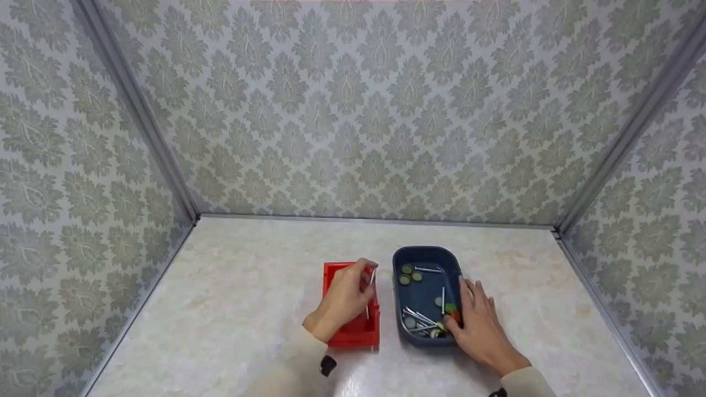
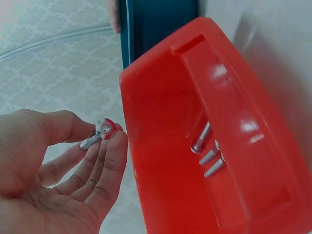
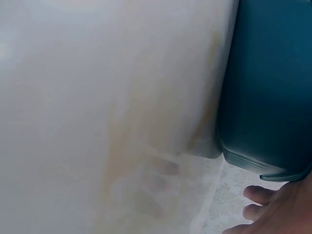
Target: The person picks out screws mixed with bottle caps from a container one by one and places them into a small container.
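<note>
"Pale sleeves (image 1: 292, 361) come in closest, at the bottom. What has the left hand (image 1: 343, 295) got?"

"One silver screw (image 2: 106, 128). Its thumb and fingers pinch it, up near the right edge of the red box (image 1: 361, 339)."

"And the right hand (image 1: 479, 325)?"

"It rests on the right rim of the blue tub (image 1: 419, 292). Its fingers are out straight, and its thumb reaches over the rim."

"What's in the red box?"

"Three silver bits (image 2: 209, 154) show, lying close together."

"And the blue tub?"

"Long screws (image 1: 428, 270), flat round discs (image 1: 417, 277), and something green (image 1: 450, 307) by the thumb."

"Where do the box and tub sit?"

"Side by side on a pale desk (image 1: 237, 286), not touching. Past that, walls (image 1: 347, 110) with leafy paper go up."
</note>
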A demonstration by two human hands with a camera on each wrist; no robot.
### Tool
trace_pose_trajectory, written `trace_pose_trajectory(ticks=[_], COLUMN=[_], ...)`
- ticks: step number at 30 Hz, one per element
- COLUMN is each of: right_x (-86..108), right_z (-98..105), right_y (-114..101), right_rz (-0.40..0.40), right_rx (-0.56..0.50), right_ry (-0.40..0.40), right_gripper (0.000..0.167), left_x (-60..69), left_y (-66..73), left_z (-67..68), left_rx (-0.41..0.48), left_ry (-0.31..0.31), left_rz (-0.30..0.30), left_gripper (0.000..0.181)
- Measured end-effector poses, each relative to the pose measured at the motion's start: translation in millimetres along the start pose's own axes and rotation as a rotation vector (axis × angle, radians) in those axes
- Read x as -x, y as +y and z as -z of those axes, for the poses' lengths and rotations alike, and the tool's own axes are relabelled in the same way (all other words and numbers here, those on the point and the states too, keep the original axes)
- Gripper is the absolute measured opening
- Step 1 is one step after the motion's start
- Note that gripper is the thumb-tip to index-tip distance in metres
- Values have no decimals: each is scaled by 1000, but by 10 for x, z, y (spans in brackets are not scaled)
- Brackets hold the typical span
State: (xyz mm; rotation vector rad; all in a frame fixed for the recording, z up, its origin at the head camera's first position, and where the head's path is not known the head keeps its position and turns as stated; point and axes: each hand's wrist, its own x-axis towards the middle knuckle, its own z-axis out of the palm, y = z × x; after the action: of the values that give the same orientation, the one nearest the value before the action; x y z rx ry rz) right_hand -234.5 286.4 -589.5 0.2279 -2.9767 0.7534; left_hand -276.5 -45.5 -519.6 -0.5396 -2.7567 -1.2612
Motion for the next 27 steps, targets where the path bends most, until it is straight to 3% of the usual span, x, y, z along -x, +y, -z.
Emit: trace_pose_trajectory(ticks=[17, 27], right_x=[0, 11], right_z=[16, -1], right_y=[4, 3], right_rz=[-7, 7], right_rx=[-5, -14], right_ry=[-22, -4], right_gripper=[99, 97], left_x=[-12, -45], left_y=[-143, -192], left_z=[84, 42], left_rx=[-10, -57], left_ry=[-60, -95], left_rz=[62, 109], left_gripper=[43, 41])
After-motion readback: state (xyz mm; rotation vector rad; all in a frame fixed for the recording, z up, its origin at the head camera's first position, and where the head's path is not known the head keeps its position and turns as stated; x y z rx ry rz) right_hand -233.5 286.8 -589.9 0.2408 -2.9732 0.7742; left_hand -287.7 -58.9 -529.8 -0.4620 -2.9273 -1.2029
